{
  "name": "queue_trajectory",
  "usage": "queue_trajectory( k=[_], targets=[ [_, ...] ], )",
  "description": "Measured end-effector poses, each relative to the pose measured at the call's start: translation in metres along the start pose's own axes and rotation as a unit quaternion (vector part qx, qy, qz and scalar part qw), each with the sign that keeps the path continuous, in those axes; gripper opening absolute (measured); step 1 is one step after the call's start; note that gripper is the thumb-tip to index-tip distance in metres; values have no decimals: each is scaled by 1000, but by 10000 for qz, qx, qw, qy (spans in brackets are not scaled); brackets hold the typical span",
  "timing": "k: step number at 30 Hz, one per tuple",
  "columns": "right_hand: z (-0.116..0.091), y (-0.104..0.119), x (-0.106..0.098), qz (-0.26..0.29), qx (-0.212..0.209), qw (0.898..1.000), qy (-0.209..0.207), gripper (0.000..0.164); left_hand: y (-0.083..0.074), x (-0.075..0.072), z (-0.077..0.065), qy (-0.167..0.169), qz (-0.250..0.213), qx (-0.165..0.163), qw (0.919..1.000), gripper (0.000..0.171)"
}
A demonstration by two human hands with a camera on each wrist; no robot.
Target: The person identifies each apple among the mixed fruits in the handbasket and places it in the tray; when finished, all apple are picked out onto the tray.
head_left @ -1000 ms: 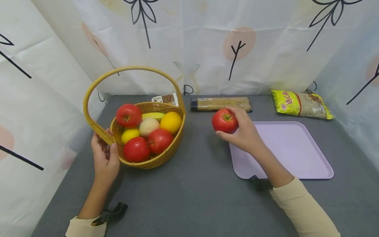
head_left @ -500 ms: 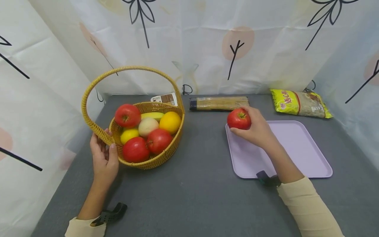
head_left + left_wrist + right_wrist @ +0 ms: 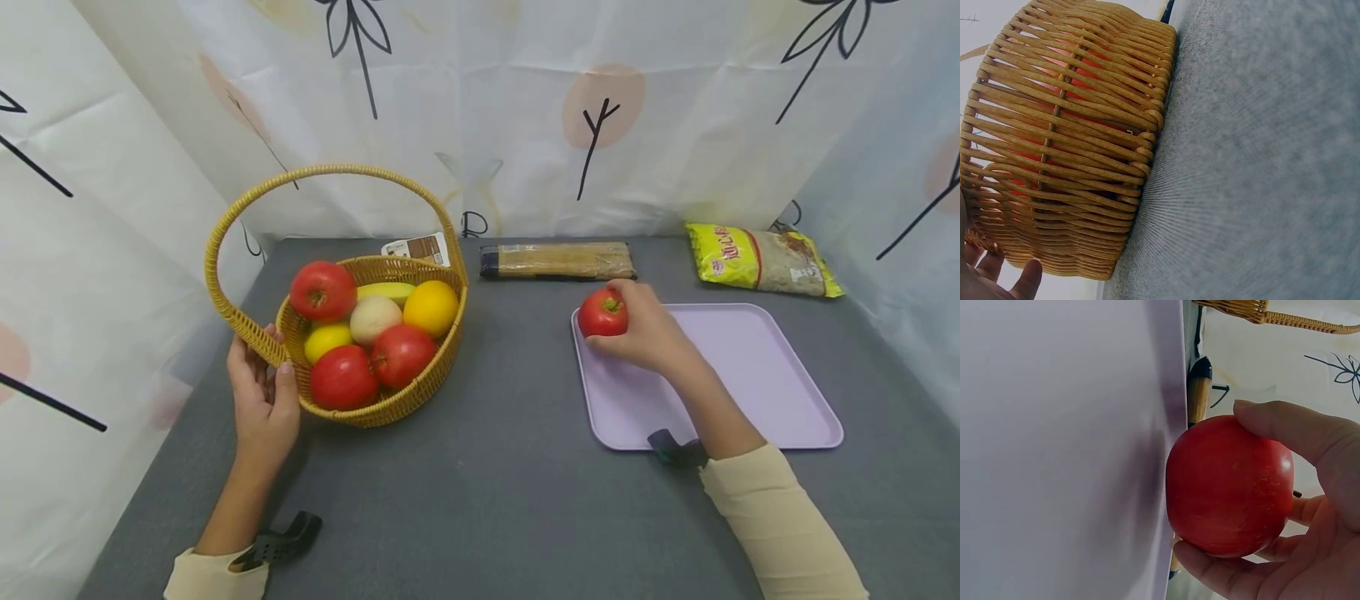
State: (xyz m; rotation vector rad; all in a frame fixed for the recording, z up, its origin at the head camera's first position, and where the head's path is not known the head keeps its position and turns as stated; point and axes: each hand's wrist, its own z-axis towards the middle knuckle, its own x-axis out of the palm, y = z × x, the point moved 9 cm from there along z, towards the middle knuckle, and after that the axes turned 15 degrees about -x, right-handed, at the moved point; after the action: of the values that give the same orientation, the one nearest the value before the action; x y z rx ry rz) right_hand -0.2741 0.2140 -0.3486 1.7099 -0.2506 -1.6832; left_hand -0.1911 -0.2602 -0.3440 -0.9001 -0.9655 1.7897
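Observation:
Over the far left corner of the lilac tray (image 3: 720,383), my right hand (image 3: 648,329) holds a red apple (image 3: 602,313) between thumb and fingers. In the right wrist view the apple (image 3: 1229,487) is close over the tray surface, its shadow beside it. My left hand (image 3: 264,408) holds the yellow wicker basket (image 3: 420,396) at the left foot of its handle (image 3: 255,333), thumb in front and fingers behind. Inside the basket lie several red apples (image 3: 345,378), an orange (image 3: 431,309), a lemon (image 3: 327,342), a pale round fruit (image 3: 375,321) and a banana (image 3: 386,292).
Behind, along the back of the grey table (image 3: 480,500), lie a flat pack of thin sticks (image 3: 558,261) and a yellow bag (image 3: 765,260) at the right. A brown-and-white packet (image 3: 420,248) shows behind the basket. A patterned curtain (image 3: 510,108) hangs at the back.
My right hand has carried the red apple rightward from beside the tray to over its far left corner, then lowered it. My left hand has stayed at the basket.

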Motion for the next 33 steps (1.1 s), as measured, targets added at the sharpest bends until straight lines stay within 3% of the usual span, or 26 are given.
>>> queue_trajectory(
  k=[6,26,33],
  targets=[
    [1,-2,3,-37,105,9999,93,91,-5,1,-1,-42,65,13,10000,67],
    [1,-4,6,-48,112,9998,130,92,1,-1,1,13,-69,-109,9999,69],
    [2,-4,7,0,93,9998,172,90,-22,6,-3,47,-217,-36,9997,65]
  ],
)
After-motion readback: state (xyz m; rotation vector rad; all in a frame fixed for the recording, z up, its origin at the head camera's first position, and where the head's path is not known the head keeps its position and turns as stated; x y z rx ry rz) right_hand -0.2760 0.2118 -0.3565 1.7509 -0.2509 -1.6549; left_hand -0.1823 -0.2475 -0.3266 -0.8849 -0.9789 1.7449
